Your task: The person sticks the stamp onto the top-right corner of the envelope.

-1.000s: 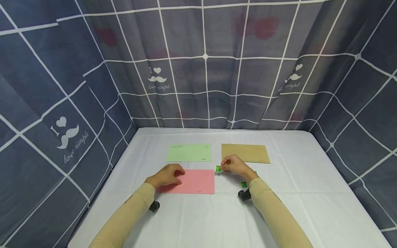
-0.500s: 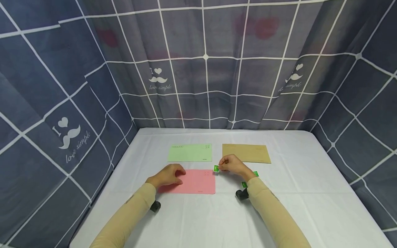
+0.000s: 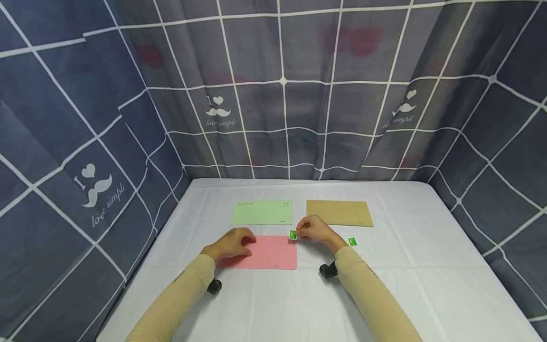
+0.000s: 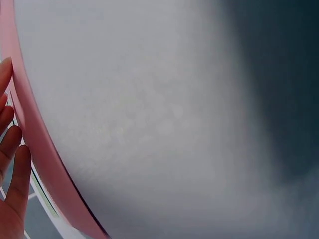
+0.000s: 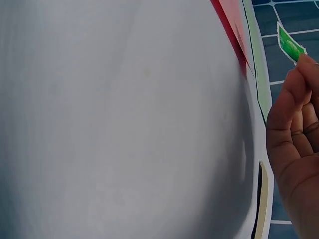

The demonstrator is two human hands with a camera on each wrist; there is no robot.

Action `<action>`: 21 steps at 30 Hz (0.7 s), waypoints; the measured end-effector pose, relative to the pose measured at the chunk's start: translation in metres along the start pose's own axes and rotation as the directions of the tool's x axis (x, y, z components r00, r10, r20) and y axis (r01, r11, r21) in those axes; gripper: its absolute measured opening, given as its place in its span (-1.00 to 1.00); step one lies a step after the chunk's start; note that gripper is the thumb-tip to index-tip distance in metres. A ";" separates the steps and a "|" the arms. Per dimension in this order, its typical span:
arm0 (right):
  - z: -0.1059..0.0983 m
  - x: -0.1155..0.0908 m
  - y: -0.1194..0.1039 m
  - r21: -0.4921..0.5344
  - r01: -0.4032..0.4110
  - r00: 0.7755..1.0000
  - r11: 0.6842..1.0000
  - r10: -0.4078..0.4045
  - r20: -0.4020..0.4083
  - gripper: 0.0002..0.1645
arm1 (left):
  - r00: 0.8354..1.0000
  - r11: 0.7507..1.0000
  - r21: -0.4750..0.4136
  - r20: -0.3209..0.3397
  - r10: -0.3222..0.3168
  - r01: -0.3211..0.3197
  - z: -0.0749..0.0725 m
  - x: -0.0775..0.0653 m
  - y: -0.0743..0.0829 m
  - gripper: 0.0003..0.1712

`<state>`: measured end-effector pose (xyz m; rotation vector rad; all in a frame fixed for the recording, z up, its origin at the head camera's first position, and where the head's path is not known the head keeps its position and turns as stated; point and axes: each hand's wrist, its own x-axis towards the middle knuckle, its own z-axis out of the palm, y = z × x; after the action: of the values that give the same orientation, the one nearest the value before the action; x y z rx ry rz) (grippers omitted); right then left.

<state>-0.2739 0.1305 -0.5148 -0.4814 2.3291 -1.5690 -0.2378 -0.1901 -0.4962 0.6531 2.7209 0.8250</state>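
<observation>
My left hand (image 3: 232, 243) rests on the left part of a pink envelope (image 3: 271, 256), thumb and fingers spread apart. In the left wrist view the fingers (image 4: 20, 174) lie along the envelope's edge. My right hand (image 3: 317, 230) pinches a small green stamp (image 3: 292, 235) with a white border between thumb and fingertips. The stamp appears over the envelope's upper right corner, near a printed square. The right wrist view shows the stamp (image 5: 290, 46) raised, its edge jutting beyond the fingertips. Whether it touches the paper cannot be told.
A light green envelope (image 3: 261, 213) lies behind the pink one, with a brown envelope (image 3: 339, 213) to its right. Another green stamp (image 3: 352, 241) lies right of my right wrist. Everything lies on a white-covered table (image 3: 427, 285), enclosed by dark gridded curtains (image 3: 307, 107).
My right hand has carried the pinched stamp leftward, from beside the pink envelope to over its corner. My forearm now hides one loose stamp and uncovers another. The left hand stays in place.
</observation>
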 end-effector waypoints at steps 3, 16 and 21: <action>0.002 0.000 -0.002 -0.004 0.007 1.000 1.000 -0.007 0.003 -0.94 | 1.000 1.000 0.000 0.001 0.000 0.000 0.000 0.000 0.001 -0.58; 0.021 0.009 -0.008 -0.004 0.029 0.999 1.000 -0.029 0.016 -0.91 | 1.000 1.000 -0.002 0.007 -0.009 0.009 0.001 -0.001 0.001 -0.58; 0.026 0.014 -0.010 0.015 0.024 0.999 1.000 -0.024 0.027 -0.90 | 1.000 1.000 0.001 0.003 -0.006 0.006 0.000 -0.001 0.004 -0.57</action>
<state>-0.2744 0.0995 -0.5157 -0.5263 2.2985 -1.5792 -0.2357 -0.1880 -0.4938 0.6457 2.7195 0.8208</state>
